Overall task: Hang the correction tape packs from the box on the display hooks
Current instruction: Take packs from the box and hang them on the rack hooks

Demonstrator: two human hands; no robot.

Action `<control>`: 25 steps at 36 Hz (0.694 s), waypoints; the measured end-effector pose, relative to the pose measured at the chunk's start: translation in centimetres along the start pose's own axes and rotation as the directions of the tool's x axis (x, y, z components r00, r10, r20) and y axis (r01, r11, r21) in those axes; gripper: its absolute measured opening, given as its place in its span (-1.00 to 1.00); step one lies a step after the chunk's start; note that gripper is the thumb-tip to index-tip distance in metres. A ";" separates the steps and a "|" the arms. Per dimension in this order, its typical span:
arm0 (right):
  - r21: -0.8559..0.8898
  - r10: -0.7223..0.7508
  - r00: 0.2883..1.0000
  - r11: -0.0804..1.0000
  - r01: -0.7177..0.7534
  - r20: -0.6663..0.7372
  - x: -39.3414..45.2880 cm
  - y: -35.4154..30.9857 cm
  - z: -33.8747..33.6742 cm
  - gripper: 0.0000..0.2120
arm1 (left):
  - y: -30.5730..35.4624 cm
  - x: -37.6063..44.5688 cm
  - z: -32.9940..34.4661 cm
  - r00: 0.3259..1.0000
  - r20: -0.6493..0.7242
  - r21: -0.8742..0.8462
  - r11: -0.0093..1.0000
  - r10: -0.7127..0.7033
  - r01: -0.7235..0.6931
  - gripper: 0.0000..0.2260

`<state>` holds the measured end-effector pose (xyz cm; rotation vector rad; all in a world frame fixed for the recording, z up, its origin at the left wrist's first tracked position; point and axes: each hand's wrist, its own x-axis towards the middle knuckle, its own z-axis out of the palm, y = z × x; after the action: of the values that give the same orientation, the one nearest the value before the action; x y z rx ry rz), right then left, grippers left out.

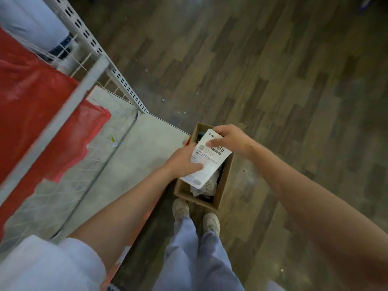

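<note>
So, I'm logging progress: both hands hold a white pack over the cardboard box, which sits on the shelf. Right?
Not quite. In the head view, both the left hand and right hand hold the white pack, but the cardboard box sits on the floor, by the person's shoes.

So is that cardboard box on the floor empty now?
No. The box sits open-topped with crumpled white packs inside, below the pack both hands hold.

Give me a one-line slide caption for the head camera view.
Both hands, left and right, hold a white pack above the open cardboard box on the wooden floor.
</note>
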<state>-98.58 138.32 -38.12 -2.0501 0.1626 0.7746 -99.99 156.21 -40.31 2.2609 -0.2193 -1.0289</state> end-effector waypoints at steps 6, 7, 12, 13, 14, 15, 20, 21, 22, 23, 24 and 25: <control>0.023 -0.100 0.995 0.995 0.101 -0.020 -3.4 -6.4 -1.3 -0.90 | 2.3 -6.4 -3.5 0.994 -0.104 -0.216 0.976 -0.019 -0.004 -0.52; 0.010 -0.112 0.994 0.994 0.112 -0.021 -4.0 -7.5 -1.5 -0.90 | 2.7 -7.4 -4.0 0.993 -0.115 -0.232 0.973 -0.018 -0.010 -0.50; -0.084 -0.227 0.972 0.972 0.222 -0.058 -6.7 -13.3 -2.1 -0.79 | 5.1 -12.9 -6.8 0.975 -0.222 -0.332 0.938 0.021 -0.096 -0.51; -0.096 -0.257 0.963 0.964 0.249 -0.077 -7.3 -14.4 -2.1 -0.78 | 5.6 -13.9 -7.3 0.968 -0.252 -0.355 0.928 0.024 -0.115 -0.55; -0.091 -0.284 0.953 0.957 0.275 -0.106 -7.9 -15.5 -2.0 -0.76 | 6.0 -14.8 -7.8 0.960 -0.280 -0.380 0.914 0.031 -0.140 -0.60; -0.063 -0.301 0.944 0.954 0.295 -0.137 -8.5 -16.5 -1.9 -0.71 | 6.4 -15.8 -8.4 0.952 -0.305 -0.406 0.899 0.034 -0.163 -0.64; 0.164 -0.309 0.904 0.916 0.367 -0.294 -10.8 -21.4 -0.6 -0.30 | 8.4 -20.8 -11.1 0.893 -0.447 -0.484 0.829 0.042 -0.281 -0.71; 0.184 -0.315 0.901 0.907 0.378 -0.298 -11.3 -22.6 -0.3 -0.27 | 8.4 -21.7 -11.5 0.883 -0.468 -0.494 0.814 0.045 -0.304 -0.71; 0.196 -0.325 0.899 0.900 0.390 -0.294 -11.8 -23.6 0.1 -0.25 | 8.6 -22.7 -11.8 0.867 -0.496 -0.499 0.802 0.047 -0.328 -0.71; 0.212 -0.332 0.899 0.893 0.397 -0.285 -12.3 -24.7 0.6 -0.22 | 8.6 -23.6 -12.3 0.850 -0.526 -0.507 0.788 0.038 -0.349 -0.71; 0.224 -0.340 0.899 0.887 0.403 -0.275 -12.8 -25.8 1.0 -0.20 | 8.7 -24.7 -12.6 0.825 -0.565 -0.512 0.771 0.029 -0.377 -0.70; 0.227 -0.350 0.899 0.883 0.410 -0.262 -13.3 -26.8 1.4 -0.19 | 8.6 -25.7 -13.1 0.796 -0.605 -0.516 0.754 0.015 -0.406 -0.69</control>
<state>-99.18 152.58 -11.77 -1.8115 -0.0175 0.2651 -107.05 165.86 -12.73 1.7457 0.1082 -0.1884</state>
